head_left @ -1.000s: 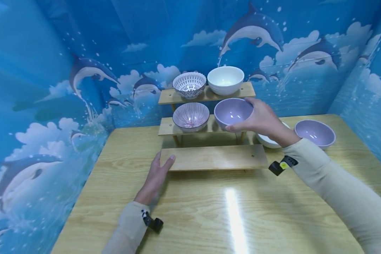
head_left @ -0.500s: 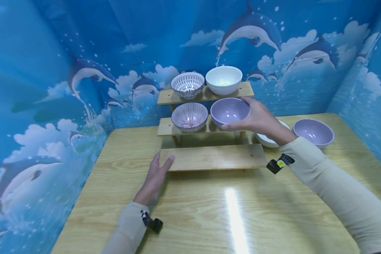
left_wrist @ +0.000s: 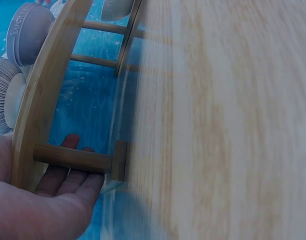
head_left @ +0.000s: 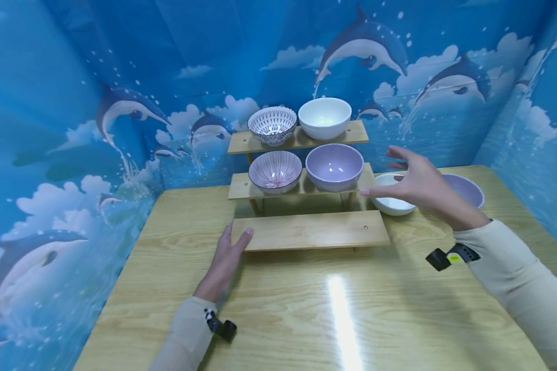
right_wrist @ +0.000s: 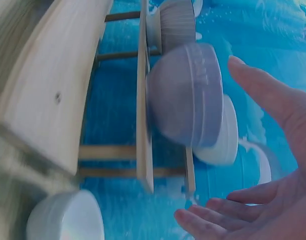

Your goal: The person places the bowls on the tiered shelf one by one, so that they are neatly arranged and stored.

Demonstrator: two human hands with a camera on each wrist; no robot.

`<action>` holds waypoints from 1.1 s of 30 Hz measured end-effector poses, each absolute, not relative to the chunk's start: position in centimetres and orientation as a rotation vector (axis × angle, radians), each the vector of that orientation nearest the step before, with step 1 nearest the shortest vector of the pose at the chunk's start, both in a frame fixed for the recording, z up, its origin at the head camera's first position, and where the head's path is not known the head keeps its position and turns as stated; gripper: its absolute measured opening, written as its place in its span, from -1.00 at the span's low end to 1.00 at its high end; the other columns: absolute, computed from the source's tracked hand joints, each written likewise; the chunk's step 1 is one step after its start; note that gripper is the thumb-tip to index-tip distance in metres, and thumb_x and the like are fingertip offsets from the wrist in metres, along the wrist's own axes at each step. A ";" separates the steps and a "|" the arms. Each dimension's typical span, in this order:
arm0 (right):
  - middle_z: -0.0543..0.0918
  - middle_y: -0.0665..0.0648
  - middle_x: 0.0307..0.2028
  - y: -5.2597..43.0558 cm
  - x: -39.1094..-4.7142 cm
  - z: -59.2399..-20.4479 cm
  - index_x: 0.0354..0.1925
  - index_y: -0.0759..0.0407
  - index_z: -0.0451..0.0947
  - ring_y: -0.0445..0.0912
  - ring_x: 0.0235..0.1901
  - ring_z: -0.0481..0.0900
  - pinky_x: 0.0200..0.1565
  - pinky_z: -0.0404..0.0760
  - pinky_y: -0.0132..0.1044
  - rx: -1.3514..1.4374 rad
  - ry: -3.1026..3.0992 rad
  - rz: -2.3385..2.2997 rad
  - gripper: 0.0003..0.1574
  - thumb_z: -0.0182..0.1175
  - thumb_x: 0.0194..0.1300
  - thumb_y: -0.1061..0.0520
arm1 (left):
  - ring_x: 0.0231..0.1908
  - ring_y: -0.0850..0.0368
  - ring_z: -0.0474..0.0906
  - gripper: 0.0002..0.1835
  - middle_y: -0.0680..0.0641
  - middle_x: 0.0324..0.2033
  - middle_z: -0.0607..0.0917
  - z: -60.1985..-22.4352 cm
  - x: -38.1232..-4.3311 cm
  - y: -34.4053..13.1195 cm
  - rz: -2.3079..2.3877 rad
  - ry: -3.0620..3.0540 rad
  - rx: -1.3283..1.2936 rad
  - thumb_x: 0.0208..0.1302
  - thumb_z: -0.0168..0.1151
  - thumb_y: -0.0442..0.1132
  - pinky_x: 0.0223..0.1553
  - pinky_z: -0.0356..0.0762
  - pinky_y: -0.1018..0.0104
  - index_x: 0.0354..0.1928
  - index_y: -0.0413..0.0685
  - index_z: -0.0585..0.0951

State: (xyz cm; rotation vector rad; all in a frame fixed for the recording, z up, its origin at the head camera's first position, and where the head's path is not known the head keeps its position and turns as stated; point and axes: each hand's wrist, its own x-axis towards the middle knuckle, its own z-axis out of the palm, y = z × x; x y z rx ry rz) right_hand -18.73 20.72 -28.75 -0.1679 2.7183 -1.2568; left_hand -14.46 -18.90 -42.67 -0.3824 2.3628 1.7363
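Bowl (head_left: 334, 167), glossy purple, on wooden stand (head_left: 311, 231); right hand (head_left: 415, 180) apart

Between the right hand's (head_left: 413, 180) parted thumb and fingers lies open air; beyond the thumb tip, the lavender bowl (head_left: 334, 167) blocks the way inward. Beneath that hand a white bowl (head_left: 393, 205) stands in the way, and a second lavender bowl (head_left: 466, 189) crowds the wrist's far side. Rightward of the left hand's (head_left: 225, 257) grip, the lowest step (head_left: 313, 230) leaves room above; underneath, a round leg (left_wrist: 73, 157) crosses its fingers' path.
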 end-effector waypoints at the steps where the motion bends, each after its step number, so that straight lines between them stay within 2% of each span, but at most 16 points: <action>1: -0.07 0.26 0.60 21.2 -18.5 -28.9 0.64 0.09 -0.31 0.42 0.43 0.14 0.28 0.34 0.40 -0.151 2.718 -1.260 0.59 0.53 0.06 -0.30 | 0.57 -0.17 -0.26 0.05 -0.12 0.61 -0.11 -42.7 -14.5 -18.9 1.736 2.364 -0.381 0.35 0.13 0.36 0.51 -0.24 -0.25 0.63 0.06 -0.11; 5: -0.09 0.31 0.59 23.4 -17.6 -29.6 0.63 0.14 -0.32 0.43 0.45 0.09 0.27 0.32 0.43 -0.087 2.757 -1.230 0.55 0.49 0.12 -0.28 | 0.57 -0.16 -0.28 0.06 -0.11 0.61 -0.14 -42.6 -14.5 -18.9 1.732 2.362 -0.380 0.34 0.13 0.38 0.51 -0.25 -0.24 0.64 0.06 -0.12; 9: -0.08 0.45 0.55 25.5 -17.0 -30.7 0.61 0.23 -0.36 0.48 0.42 0.09 0.24 0.30 0.47 -0.016 2.797 -1.203 0.56 0.47 0.14 -0.29 | 0.57 -0.16 -0.30 0.06 -0.11 0.61 -0.15 -42.6 -14.4 -19.0 1.736 2.360 -0.370 0.35 0.12 0.38 0.52 -0.25 -0.24 0.64 0.05 -0.13; 16: -0.07 0.58 0.50 28.8 -15.8 -32.7 0.60 0.31 -0.34 0.51 0.34 0.14 0.09 0.41 0.41 0.081 2.855 -1.242 0.53 0.48 0.17 -0.21 | 0.57 -0.13 -0.29 0.05 -0.09 0.61 -0.14 -42.6 -14.5 -19.0 1.748 2.349 -0.370 0.36 0.12 0.37 0.52 -0.25 -0.22 0.64 0.07 -0.12; 20: 0.06 0.65 0.42 30.7 -15.4 -33.9 0.57 0.43 -0.20 0.49 0.19 0.30 -0.19 0.64 -0.01 0.105 2.914 -1.253 0.48 0.52 0.14 -0.16 | 0.57 -0.15 -0.29 0.07 -0.10 0.61 -0.14 -42.6 -14.5 -18.9 1.738 2.344 -0.391 0.34 0.12 0.39 0.52 -0.26 -0.24 0.64 0.08 -0.13; 22: 0.12 0.69 0.36 31.5 -15.3 -34.4 0.55 0.47 -0.16 0.46 0.11 0.36 -0.34 0.59 -0.22 0.131 2.940 -1.246 0.47 0.54 0.12 -0.15 | 0.57 -0.16 -0.29 0.07 -0.10 0.61 -0.14 -42.6 -14.5 -18.9 1.736 2.343 -0.400 0.33 0.13 0.40 0.52 -0.26 -0.24 0.64 0.08 -0.13; 23: 0.14 0.70 0.33 31.9 -15.3 -34.7 0.54 0.48 -0.14 0.45 0.07 0.37 -0.36 0.56 -0.25 0.148 2.953 -1.237 0.47 0.54 0.11 -0.16 | 0.57 -0.15 -0.28 0.08 -0.10 0.61 -0.13 -42.6 -14.5 -18.9 1.736 2.343 -0.405 0.33 0.13 0.40 0.52 -0.26 -0.24 0.64 0.08 -0.13; 26: 0.07 0.73 0.37 32.7 -15.3 -35.5 0.54 0.50 -0.20 0.55 0.15 0.30 -0.20 0.62 0.09 0.211 2.956 -1.211 0.53 0.54 0.09 -0.20 | 0.57 -0.14 -0.26 0.07 -0.10 0.61 -0.10 -42.6 -14.5 -18.9 1.739 2.344 -0.412 0.32 0.13 0.41 0.52 -0.25 -0.22 0.64 0.09 -0.11; 29: -0.03 0.72 0.42 33.5 -15.5 -36.2 0.54 0.51 -0.27 0.61 0.24 0.18 0.02 0.41 0.48 0.261 2.944 -1.197 0.59 0.54 0.09 -0.23 | 0.57 -0.13 -0.25 0.07 -0.10 0.61 -0.08 -42.6 -14.5 -18.9 1.741 2.343 -0.413 0.31 0.13 0.42 0.53 -0.26 -0.22 0.63 0.08 -0.10; 33: -0.04 0.73 0.41 34.4 -15.9 -36.9 0.52 0.54 -0.35 0.61 0.25 0.16 0.08 0.36 0.51 0.292 2.919 -1.188 0.62 0.52 0.10 -0.24 | 0.57 -0.14 -0.26 0.08 -0.10 0.61 -0.10 -42.6 -14.5 -18.8 1.743 2.341 -0.408 0.31 0.12 0.42 0.52 -0.26 -0.22 0.64 0.08 -0.11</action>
